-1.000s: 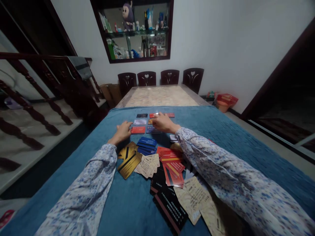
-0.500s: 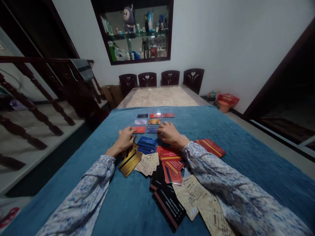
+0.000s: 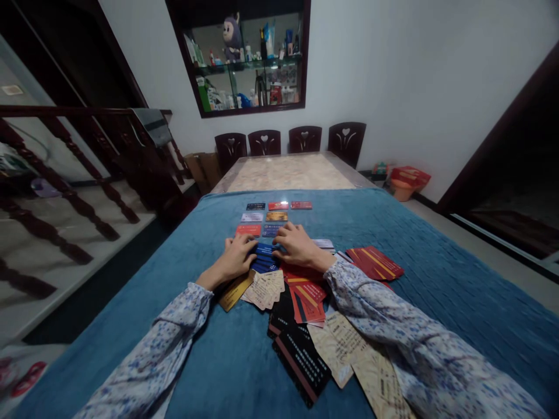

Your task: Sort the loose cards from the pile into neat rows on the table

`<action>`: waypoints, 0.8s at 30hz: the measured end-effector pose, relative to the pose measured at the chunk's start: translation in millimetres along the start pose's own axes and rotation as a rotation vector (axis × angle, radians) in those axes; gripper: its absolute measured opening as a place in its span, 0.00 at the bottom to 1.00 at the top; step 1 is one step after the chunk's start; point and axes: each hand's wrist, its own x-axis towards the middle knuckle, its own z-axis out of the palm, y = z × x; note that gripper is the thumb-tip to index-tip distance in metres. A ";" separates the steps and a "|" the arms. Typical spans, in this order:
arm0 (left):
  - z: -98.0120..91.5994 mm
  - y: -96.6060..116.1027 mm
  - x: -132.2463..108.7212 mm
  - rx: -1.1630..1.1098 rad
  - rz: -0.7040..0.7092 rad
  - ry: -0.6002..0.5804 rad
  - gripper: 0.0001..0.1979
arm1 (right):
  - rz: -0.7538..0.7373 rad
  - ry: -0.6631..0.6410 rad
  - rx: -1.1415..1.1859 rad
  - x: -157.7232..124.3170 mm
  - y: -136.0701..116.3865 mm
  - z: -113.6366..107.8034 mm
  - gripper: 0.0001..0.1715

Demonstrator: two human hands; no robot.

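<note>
Toward the cloth's (image 3: 371,218) far edge, your left hand (image 3: 236,257) and right hand (image 3: 300,247) flank blue cards (image 3: 264,262); whether either grips, I cannot tell. Probably light, stiff, slippery: hold opposite edges.

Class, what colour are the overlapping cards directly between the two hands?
Blue with white print; the head view shows these cards best.

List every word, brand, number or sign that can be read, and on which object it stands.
None can be read.
Blue cards: print too small.
Black cards: print blurred.
Beige cards: print blurred.
Red cards: print blurred.
Cards in rows: print too small.
Wall cabinet: any labels too small.
</note>
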 end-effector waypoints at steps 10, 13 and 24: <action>0.0 4.2 -0.1 0.115 0.036 -0.053 0.23 | -0.049 -0.035 0.001 -2.4 -5.6 2.7 0.26; 0.3 4.3 -0.7 0.117 0.054 -0.033 0.20 | -0.058 -0.036 0.006 -2.5 -5.3 3.4 0.26; 1.6 -4.0 -0.7 0.069 0.199 0.020 0.09 | -0.087 -0.059 0.025 -0.6 -1.8 4.5 0.25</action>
